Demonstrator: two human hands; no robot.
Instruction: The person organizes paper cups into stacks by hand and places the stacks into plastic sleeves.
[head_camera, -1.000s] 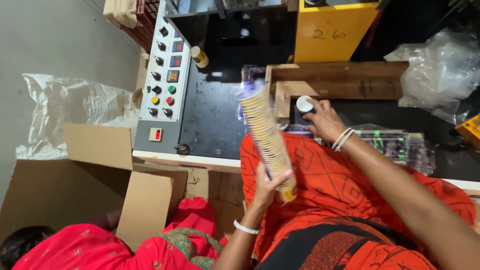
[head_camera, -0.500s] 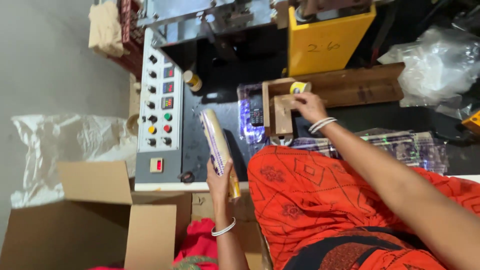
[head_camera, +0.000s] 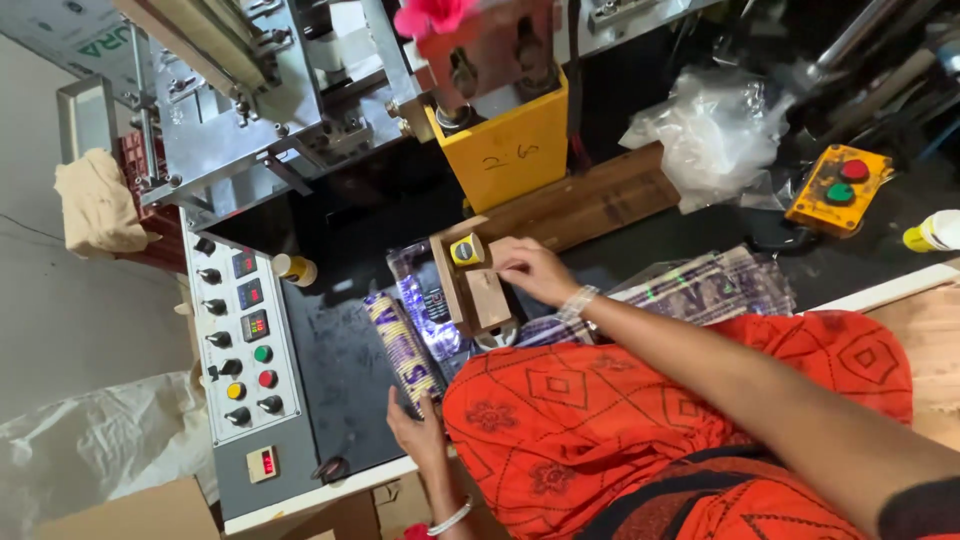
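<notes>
- Two bare hands are at work on a dark machine bed (head_camera: 340, 370) seen from above.
- The left hand (head_camera: 418, 432) is closed around the lower end of a long stack of printed paper cups (head_camera: 400, 345), which lies on its side on the bed, running up and away from the palm.
- The right hand (head_camera: 530, 270) reaches forward with its fingers curled at a small yellow-capped piece (head_camera: 466, 250); it seems to pinch it, though the contact is partly hidden by the fingers.
- That capped piece sits on the upper end of a wooden jig (head_camera: 470, 285), an angled block standing in the middle of the bed, just beside the cup stack.
- Printed plastic film (head_camera: 430, 305) lies under and beside the jig, and more of it (head_camera: 715, 290) is spread to the right, past the right wrist.
- A grey control panel (head_camera: 240, 345) with knobs, coloured buttons and small displays runs along the left edge of the bed.
- A yellow metal housing (head_camera: 505, 150) stands behind the jig, and a small yellow box with a red and a green button (head_camera: 838, 185) sits at the far right.
- A crumpled clear plastic bag (head_camera: 715, 130) lies near that box.
</notes>
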